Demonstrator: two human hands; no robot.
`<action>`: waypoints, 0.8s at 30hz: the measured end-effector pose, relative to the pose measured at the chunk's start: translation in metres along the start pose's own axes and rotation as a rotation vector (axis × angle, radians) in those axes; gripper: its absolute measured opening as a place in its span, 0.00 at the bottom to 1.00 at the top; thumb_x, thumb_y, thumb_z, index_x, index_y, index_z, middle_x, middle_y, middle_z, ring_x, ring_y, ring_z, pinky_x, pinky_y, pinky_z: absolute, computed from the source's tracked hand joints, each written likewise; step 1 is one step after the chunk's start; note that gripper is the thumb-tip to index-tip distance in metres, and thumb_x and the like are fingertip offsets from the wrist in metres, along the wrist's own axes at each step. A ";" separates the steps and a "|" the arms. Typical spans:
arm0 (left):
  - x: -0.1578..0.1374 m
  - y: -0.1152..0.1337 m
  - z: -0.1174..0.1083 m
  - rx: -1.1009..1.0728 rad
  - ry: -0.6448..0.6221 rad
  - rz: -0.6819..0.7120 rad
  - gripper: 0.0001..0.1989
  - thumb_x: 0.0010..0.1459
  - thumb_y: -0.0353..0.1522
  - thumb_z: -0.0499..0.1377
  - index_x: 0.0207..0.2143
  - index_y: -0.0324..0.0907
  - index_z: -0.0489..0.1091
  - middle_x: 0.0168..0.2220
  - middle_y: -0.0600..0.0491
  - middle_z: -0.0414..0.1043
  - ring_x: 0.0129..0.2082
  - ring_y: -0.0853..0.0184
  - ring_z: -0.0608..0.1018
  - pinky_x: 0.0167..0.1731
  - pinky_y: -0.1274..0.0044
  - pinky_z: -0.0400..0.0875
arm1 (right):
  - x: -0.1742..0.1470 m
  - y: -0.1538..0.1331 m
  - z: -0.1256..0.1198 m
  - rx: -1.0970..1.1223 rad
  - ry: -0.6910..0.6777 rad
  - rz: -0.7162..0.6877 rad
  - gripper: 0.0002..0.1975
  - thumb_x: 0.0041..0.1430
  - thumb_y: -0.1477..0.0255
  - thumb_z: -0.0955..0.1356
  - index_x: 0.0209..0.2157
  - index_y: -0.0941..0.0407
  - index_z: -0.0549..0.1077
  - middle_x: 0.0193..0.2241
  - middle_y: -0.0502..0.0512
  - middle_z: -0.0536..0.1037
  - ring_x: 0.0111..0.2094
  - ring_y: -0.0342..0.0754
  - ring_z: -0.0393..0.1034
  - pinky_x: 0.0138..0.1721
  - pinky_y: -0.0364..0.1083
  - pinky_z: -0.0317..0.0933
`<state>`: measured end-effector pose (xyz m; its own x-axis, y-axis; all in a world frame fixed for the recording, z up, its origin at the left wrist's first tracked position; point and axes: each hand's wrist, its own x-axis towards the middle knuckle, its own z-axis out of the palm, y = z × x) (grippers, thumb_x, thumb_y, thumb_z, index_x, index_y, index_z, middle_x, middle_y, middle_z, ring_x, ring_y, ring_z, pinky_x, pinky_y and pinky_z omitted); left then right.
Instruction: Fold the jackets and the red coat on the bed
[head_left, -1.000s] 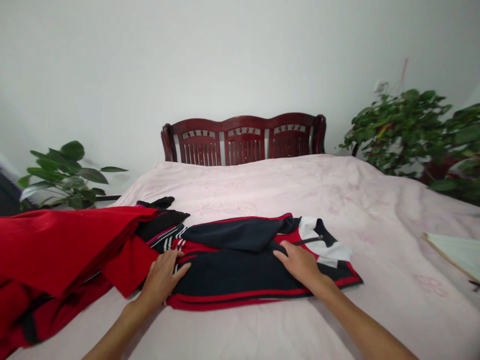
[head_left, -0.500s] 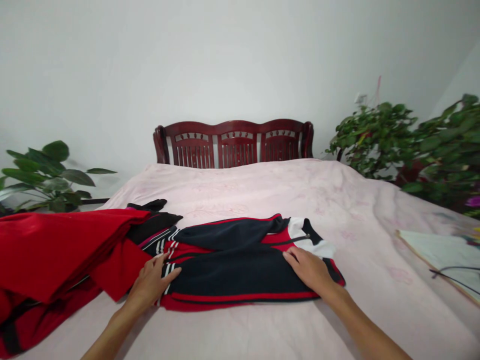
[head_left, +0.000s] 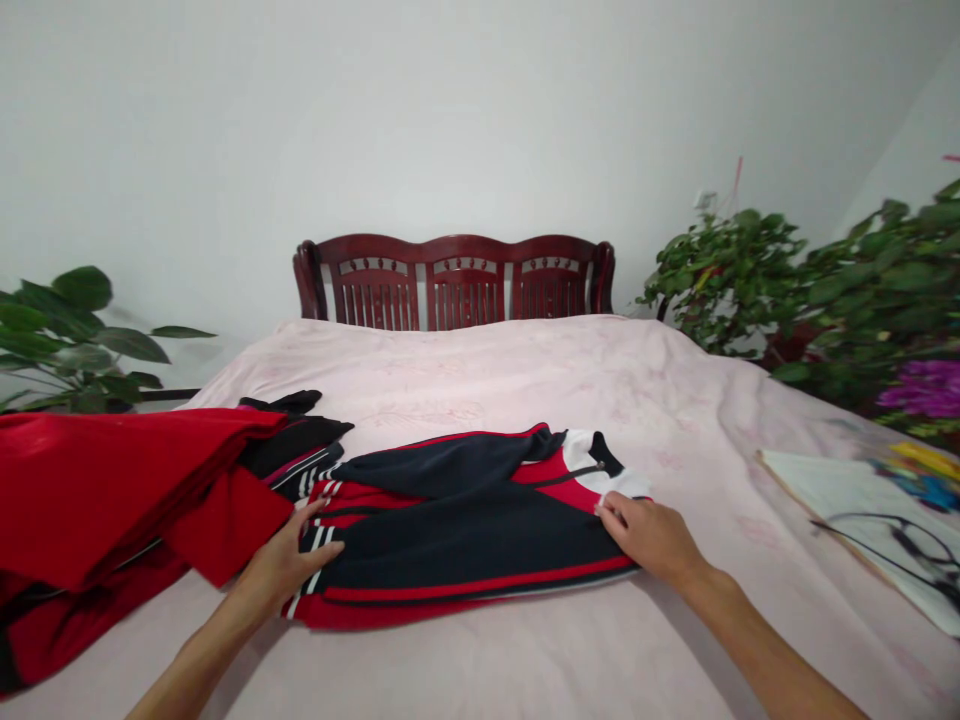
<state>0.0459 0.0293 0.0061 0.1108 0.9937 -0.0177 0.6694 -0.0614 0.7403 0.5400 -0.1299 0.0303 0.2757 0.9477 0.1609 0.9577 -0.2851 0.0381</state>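
A navy, red and white zip jacket (head_left: 465, 540) lies on the bed with its sleeves folded along its front. Its dark collar points right and its white-striped cuffs and hem point left. My left hand (head_left: 281, 565) rests at the striped hem, thumb and fingers spread apart on the cloth. At the shoulder, just below the white collar panel, my right hand (head_left: 652, 535) pinches the fabric between thumb and curled fingers. A pile of red and black clothes (head_left: 135, 490) lies beside my left hand.
The bed has a pale pink sheet (head_left: 480, 660) and a dark wooden headboard (head_left: 459, 285). Eyeglasses (head_left: 900, 540) lie on a pale flat sheet (head_left: 817, 480) at right. Leafy plants stand left (head_left: 75, 340) and right (head_left: 727, 270); purple flowers (head_left: 930, 388) are at the right edge.
My right hand has shifted from lying on the jacket's front to pinching its shoulder, and that edge is drawn inward. My left hand stays at the hem. The view has turned slightly right.
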 end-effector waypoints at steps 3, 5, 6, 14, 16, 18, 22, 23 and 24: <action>-0.016 -0.012 0.002 0.071 -0.051 -0.010 0.39 0.47 0.49 0.60 0.60 0.44 0.61 0.48 0.48 0.78 0.47 0.55 0.79 0.46 0.69 0.74 | -0.012 0.007 0.003 0.006 -0.035 0.032 0.15 0.67 0.64 0.58 0.36 0.50 0.74 0.31 0.53 0.81 0.34 0.52 0.76 0.28 0.45 0.51; -0.019 -0.019 0.000 0.182 -0.050 0.010 0.38 0.49 0.50 0.59 0.60 0.44 0.62 0.47 0.47 0.77 0.46 0.54 0.80 0.45 0.68 0.73 | -0.018 0.011 0.004 0.033 -0.086 0.075 0.15 0.67 0.64 0.58 0.36 0.51 0.73 0.32 0.53 0.81 0.34 0.52 0.76 0.28 0.45 0.49; -0.018 -0.020 -0.002 0.250 -0.032 0.039 0.37 0.50 0.50 0.58 0.59 0.44 0.63 0.46 0.46 0.77 0.45 0.53 0.79 0.46 0.68 0.73 | -0.018 0.012 0.002 0.053 -0.107 0.097 0.15 0.67 0.63 0.57 0.35 0.51 0.73 0.32 0.53 0.80 0.34 0.52 0.75 0.27 0.45 0.49; 0.023 0.042 -0.013 0.471 0.123 0.296 0.18 0.60 0.42 0.50 0.40 0.45 0.76 0.45 0.47 0.76 0.47 0.55 0.77 0.50 0.67 0.69 | 0.041 -0.012 -0.022 0.285 -0.006 0.052 0.14 0.66 0.67 0.58 0.36 0.53 0.74 0.36 0.53 0.80 0.39 0.50 0.73 0.34 0.44 0.55; 0.038 0.054 -0.003 0.460 0.052 0.375 0.17 0.60 0.38 0.49 0.40 0.44 0.76 0.45 0.47 0.77 0.47 0.58 0.77 0.52 0.69 0.68 | 0.064 -0.027 -0.016 0.346 0.017 -0.006 0.13 0.64 0.71 0.60 0.44 0.53 0.73 0.42 0.54 0.79 0.43 0.49 0.73 0.39 0.44 0.58; 0.051 0.056 0.010 0.469 -0.013 0.451 0.17 0.58 0.35 0.52 0.45 0.44 0.76 0.49 0.47 0.76 0.51 0.59 0.75 0.56 0.69 0.65 | 0.084 -0.041 -0.007 0.358 0.043 -0.076 0.19 0.61 0.75 0.62 0.53 0.53 0.70 0.50 0.56 0.75 0.48 0.49 0.71 0.45 0.44 0.59; 0.068 0.043 0.030 0.581 -0.014 0.455 0.20 0.60 0.34 0.54 0.53 0.45 0.73 0.58 0.46 0.70 0.62 0.55 0.66 0.62 0.64 0.56 | 0.115 -0.053 0.008 0.244 0.017 -0.167 0.27 0.57 0.79 0.63 0.59 0.53 0.65 0.57 0.58 0.67 0.53 0.49 0.67 0.45 0.44 0.59; 0.070 0.039 0.033 0.613 0.001 0.426 0.20 0.61 0.34 0.53 0.54 0.45 0.72 0.60 0.46 0.69 0.63 0.54 0.64 0.62 0.62 0.56 | 0.121 -0.054 0.010 0.202 0.001 -0.169 0.25 0.58 0.78 0.63 0.57 0.52 0.67 0.56 0.57 0.68 0.51 0.49 0.68 0.44 0.44 0.60; 0.072 0.036 0.035 0.641 0.014 0.397 0.21 0.63 0.34 0.51 0.56 0.45 0.71 0.61 0.46 0.67 0.64 0.53 0.63 0.61 0.61 0.56 | 0.126 -0.054 0.011 0.165 -0.010 -0.168 0.21 0.60 0.77 0.63 0.55 0.52 0.70 0.53 0.56 0.70 0.50 0.49 0.68 0.43 0.44 0.60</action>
<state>0.1039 0.0953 0.0083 0.4259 0.8866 0.1805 0.8781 -0.4531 0.1534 0.5242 0.0068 0.0377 0.1118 0.9815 0.1557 0.9904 -0.0971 -0.0986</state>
